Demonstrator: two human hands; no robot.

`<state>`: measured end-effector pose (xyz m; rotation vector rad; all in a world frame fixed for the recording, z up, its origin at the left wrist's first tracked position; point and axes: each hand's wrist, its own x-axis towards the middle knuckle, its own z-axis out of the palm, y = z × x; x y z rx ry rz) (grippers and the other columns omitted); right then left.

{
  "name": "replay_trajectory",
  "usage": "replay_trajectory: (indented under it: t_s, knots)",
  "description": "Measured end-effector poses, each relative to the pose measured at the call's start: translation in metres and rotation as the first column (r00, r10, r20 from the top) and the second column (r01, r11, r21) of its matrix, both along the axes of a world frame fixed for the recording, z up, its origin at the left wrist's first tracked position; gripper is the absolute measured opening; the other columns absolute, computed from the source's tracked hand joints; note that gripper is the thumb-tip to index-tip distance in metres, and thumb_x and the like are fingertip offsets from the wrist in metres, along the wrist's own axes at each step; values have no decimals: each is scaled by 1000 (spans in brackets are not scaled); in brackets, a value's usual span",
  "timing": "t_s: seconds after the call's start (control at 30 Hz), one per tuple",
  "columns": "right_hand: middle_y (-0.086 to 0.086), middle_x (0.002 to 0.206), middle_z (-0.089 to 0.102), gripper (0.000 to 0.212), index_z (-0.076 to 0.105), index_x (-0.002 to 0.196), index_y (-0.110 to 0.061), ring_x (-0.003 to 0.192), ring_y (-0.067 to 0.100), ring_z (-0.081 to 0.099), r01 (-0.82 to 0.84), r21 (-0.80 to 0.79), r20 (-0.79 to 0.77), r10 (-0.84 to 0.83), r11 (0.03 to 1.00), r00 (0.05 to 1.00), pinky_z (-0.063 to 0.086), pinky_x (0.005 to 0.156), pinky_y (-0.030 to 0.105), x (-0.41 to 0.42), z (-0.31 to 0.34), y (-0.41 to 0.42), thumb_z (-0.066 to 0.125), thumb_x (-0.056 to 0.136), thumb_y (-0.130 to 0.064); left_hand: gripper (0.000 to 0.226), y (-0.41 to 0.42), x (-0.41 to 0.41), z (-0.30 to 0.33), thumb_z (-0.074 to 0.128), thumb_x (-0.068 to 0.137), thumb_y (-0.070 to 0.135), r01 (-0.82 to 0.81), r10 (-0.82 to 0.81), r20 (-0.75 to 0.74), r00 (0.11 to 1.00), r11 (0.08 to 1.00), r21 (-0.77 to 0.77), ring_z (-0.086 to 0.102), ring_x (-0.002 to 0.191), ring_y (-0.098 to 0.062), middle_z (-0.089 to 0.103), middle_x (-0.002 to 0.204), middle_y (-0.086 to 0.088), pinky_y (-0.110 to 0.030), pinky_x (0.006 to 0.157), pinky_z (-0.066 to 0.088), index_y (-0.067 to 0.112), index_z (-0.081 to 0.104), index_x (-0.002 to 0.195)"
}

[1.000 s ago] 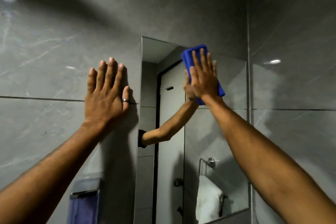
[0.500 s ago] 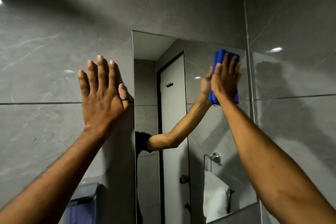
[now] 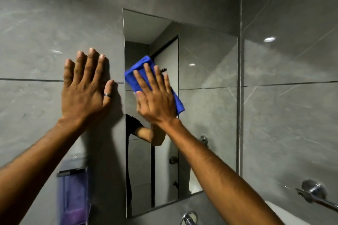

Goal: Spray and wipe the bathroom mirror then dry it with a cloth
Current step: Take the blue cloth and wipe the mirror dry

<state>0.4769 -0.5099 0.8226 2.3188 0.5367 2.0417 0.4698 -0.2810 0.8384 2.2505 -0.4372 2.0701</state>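
A tall frameless mirror (image 3: pixel 206 115) hangs on the grey tiled wall. My right hand (image 3: pixel 155 97) lies flat on a folded blue cloth (image 3: pixel 136 73) and presses it against the mirror's left side, near the left edge at mid height. Most of the cloth is under my palm; its top corner and lower right end stick out. My left hand (image 3: pixel 84 89), with a ring on the thumb, rests flat with fingers spread on the wall tile just left of the mirror. No spray bottle is in sight.
A purple soap dispenser (image 3: pixel 73 197) is mounted on the wall at lower left. A chrome towel bar (image 3: pixel 314 193) with something white under it sits at lower right, and a chrome tap (image 3: pixel 189 218) below the mirror. The side wall meets the mirror's right edge.
My right hand has swept the blue cloth from the mirror's upper right corner down and across to its left side. My left hand has stayed flat on the wall.
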Motion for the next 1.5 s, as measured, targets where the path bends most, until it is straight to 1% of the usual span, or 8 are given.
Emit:
replay_trajectory:
  t_s: [0.17, 0.37, 0.5, 0.6, 0.8, 1.07, 1.27, 1.5]
  knots:
    - [8, 170, 11, 66, 15, 161, -24, 158, 27, 5, 122, 387, -79, -99, 914, 992, 9, 127, 52, 6, -25, -108, 36, 101, -42, 75, -5, 0, -21, 16, 105, 58, -11, 8, -36, 999, 997, -73, -1, 165, -34, -2, 179, -8, -54, 131, -1, 22, 1, 170]
    - [10, 170, 10, 63, 14, 161, -15, 158, 32, 8, 182, 783, -206, -28, 594, 978, 5, 127, 49, 3, -64, -216, 18, 102, -39, 73, -14, 7, -29, 16, 106, 52, 4, -4, -5, 1000, 993, -118, -2, 165, -36, -5, 178, -10, -61, 131, 4, 21, -3, 170]
    - [9, 171, 6, 57, 12, 161, -19, 158, 30, 3, 163, 823, -186, -13, 544, 982, 2, 127, 50, 5, -65, -196, 21, 108, -36, 73, -18, 6, -28, 16, 107, 51, 9, -9, 0, 1000, 993, -121, 0, 164, -39, -4, 178, -13, -63, 131, 4, 20, -4, 170]
    - [9, 170, 6, 61, 9, 160, -22, 158, 29, 3, 84, 773, -136, 34, 629, 990, 6, 127, 54, 0, -66, -138, 16, 103, -43, 72, -20, 4, -28, 15, 107, 50, 7, -8, -9, 1000, 992, -130, 2, 164, -41, -1, 178, -15, -62, 130, 3, 18, -2, 170]
    - [8, 170, 9, 62, 16, 161, -27, 158, 31, 4, 29, 362, -100, 8, 932, 995, 7, 127, 55, -10, -105, 16, 27, 103, -45, 71, -19, 2, -34, 17, 108, 47, 12, -16, -29, 999, 993, -119, 5, 163, -43, 3, 177, -17, -61, 130, 2, 16, -1, 169]
    - [4, 171, 7, 62, 11, 161, -30, 158, 31, 5, -2, 83, -175, 17, 997, 985, 2, 127, 55, -16, -189, -9, 30, 103, -43, 75, -10, 6, -57, 16, 106, 55, 17, -19, -48, 999, 999, -29, -10, 165, -30, -8, 179, -6, -46, 130, -15, 23, -6, 169]
    - [26, 159, 35, 60, 42, 150, -2, 151, 40, 25, 55, 613, -115, 21, 788, 993, 17, 123, 56, -9, -195, -117, 34, 97, -29, 76, -12, 7, -58, 17, 105, 54, -7, 6, -41, 999, 999, -44, -16, 160, -25, -5, 178, -9, -39, 126, -27, 22, -7, 169]
    - [18, 168, 14, 74, 20, 158, -8, 156, 37, 12, 218, 821, -284, 47, 528, 958, 8, 127, 49, -9, -232, -214, 11, 96, -46, 75, -14, 9, -56, 15, 106, 54, -16, 15, -23, 1000, 999, -38, 5, 162, -44, 1, 178, -14, -62, 128, 4, 20, -5, 169]
